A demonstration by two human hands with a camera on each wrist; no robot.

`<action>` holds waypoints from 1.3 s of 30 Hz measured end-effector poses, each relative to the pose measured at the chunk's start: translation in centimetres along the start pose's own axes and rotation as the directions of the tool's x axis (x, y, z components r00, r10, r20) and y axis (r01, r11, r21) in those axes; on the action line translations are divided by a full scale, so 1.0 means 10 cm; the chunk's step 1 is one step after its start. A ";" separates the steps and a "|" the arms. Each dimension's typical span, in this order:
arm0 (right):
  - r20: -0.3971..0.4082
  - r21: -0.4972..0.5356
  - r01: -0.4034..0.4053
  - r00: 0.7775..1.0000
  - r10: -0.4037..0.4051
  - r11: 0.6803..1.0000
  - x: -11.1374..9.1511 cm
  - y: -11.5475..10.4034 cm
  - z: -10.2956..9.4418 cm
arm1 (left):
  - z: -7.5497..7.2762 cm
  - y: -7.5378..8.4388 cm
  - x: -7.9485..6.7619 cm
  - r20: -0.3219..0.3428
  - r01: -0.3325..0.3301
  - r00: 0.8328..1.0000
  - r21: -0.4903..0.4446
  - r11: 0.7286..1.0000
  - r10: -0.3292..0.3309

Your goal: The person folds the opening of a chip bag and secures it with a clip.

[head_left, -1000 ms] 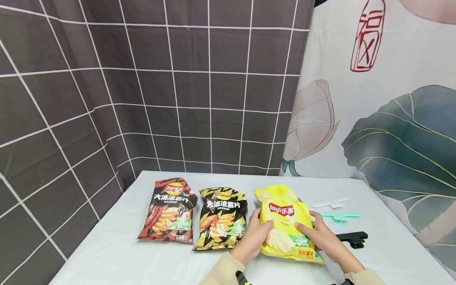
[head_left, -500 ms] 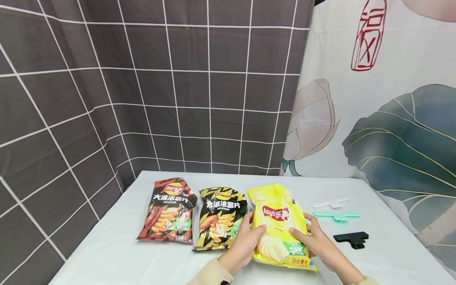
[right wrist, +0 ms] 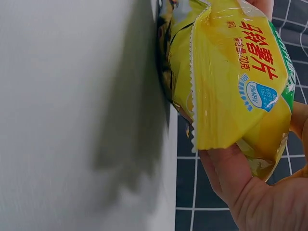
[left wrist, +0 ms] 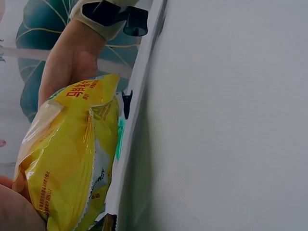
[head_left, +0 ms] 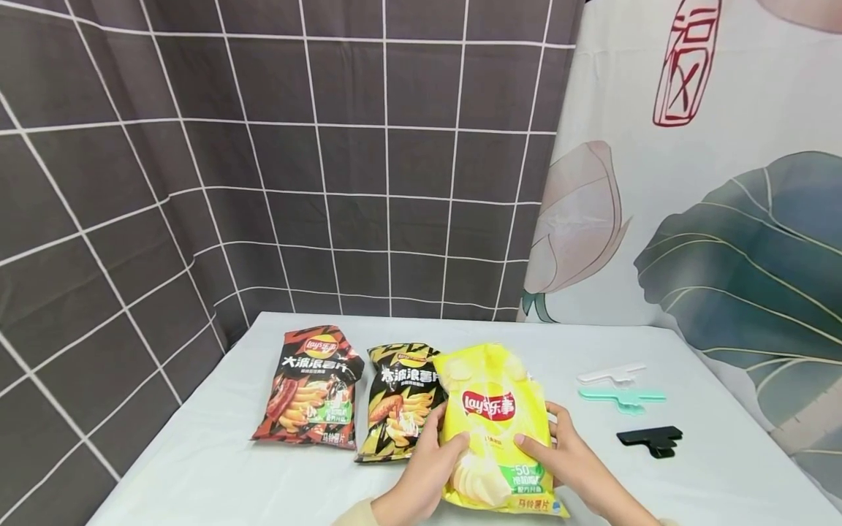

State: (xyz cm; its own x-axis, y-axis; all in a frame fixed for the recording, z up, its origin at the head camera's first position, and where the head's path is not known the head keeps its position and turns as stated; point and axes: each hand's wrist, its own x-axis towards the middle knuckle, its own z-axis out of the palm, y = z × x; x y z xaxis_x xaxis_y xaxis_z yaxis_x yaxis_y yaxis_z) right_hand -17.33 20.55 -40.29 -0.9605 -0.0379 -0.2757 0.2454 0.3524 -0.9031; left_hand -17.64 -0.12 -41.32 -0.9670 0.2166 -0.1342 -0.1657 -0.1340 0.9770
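Observation:
A yellow Lay's potato chip bag (head_left: 490, 438) is held between both hands, its printed front turned up. My left hand (head_left: 421, 464) grips its left edge, thumb on the front and fingers tucked beneath. On the opposite edge my right hand (head_left: 569, 453) holds it the same way; in the right wrist view its fingers (right wrist: 228, 168) curl under the bag. A shadow below suggests that the bag is off the table. Left of it, a black chip bag (head_left: 401, 409) lies partly covered by the yellow one. Further left lies a red chip bag (head_left: 312, 394).
To the right on the white table (head_left: 197, 446) lie a white bag clip (head_left: 612, 375), a mint green clip (head_left: 621, 398) and a black clip (head_left: 651, 440). A dark grid curtain (head_left: 349, 161) and a lotus-print cloth (head_left: 598, 292) hang behind.
Both hands have carried the yellow chip bag leftward and a little toward the body, so it now overlaps the black bag's right side. The other bags and the clips stay put.

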 end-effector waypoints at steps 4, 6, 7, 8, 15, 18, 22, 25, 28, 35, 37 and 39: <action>0.025 0.025 0.011 1.000 -0.012 1.000 -0.03 -0.01 0.07 | -0.09 0.00 -0.05 -0.003 0.032 0.999 0.008 0.999 -0.032; 0.031 0.034 0.015 0.999 -0.016 0.999 -0.04 -0.02 0.11 | -0.13 0.00 -0.08 -0.002 0.038 0.999 0.008 0.999 -0.038; 0.034 0.034 0.018 0.999 -0.019 0.999 -0.04 -0.02 0.12 | -0.15 0.00 -0.09 -0.007 0.040 0.999 0.011 0.999 -0.040; 0.039 0.037 0.024 0.999 -0.025 0.999 -0.05 -0.03 0.14 | -0.16 0.00 -0.10 -0.013 0.045 0.999 0.013 0.999 -0.045; 0.053 0.032 0.056 0.997 -0.058 0.998 -0.06 -0.05 0.24 | -0.28 0.01 -0.18 -0.020 0.061 0.998 0.014 0.998 -0.060; 0.076 0.057 0.077 0.994 -0.081 0.995 -0.06 -0.05 0.28 | -0.33 0.00 -0.20 -0.015 0.060 0.998 0.013 0.998 -0.060; 0.111 0.098 0.095 0.988 -0.105 0.991 -0.07 -0.05 0.32 | -0.39 0.00 -0.22 -0.011 0.064 0.998 0.013 0.998 -0.064; 0.124 0.096 0.104 0.986 -0.116 0.990 -0.07 -0.05 0.36 | -0.43 -0.01 -0.23 -0.020 0.075 0.997 0.017 0.997 -0.075; 0.131 0.092 0.111 0.984 -0.123 0.990 -0.07 -0.05 0.39 | -0.45 -0.01 -0.24 -0.033 0.097 0.995 0.024 0.995 -0.096; 0.107 0.046 0.128 0.985 -0.133 0.991 -0.05 -0.06 0.45 | -0.52 -0.02 -0.25 -0.022 0.080 0.997 0.032 0.996 -0.080; 0.092 0.017 0.129 0.987 -0.130 0.992 -0.05 -0.06 0.47 | -0.53 -0.03 -0.25 -0.020 0.068 0.998 0.033 0.997 -0.067; 0.075 -0.019 0.130 0.989 -0.129 0.991 -0.05 -0.07 0.49 | -0.54 -0.03 -0.24 -0.025 0.061 0.998 0.043 0.997 -0.060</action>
State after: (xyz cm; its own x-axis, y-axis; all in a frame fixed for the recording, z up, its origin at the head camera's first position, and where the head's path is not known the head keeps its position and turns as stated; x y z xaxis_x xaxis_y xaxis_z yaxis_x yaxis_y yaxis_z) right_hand -16.41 15.78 -41.18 -0.9716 -0.1525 -0.1812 0.1157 0.3619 -0.9250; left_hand -16.31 -5.82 -42.21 -0.9598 0.2004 -0.1965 -0.2158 -0.0791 0.9732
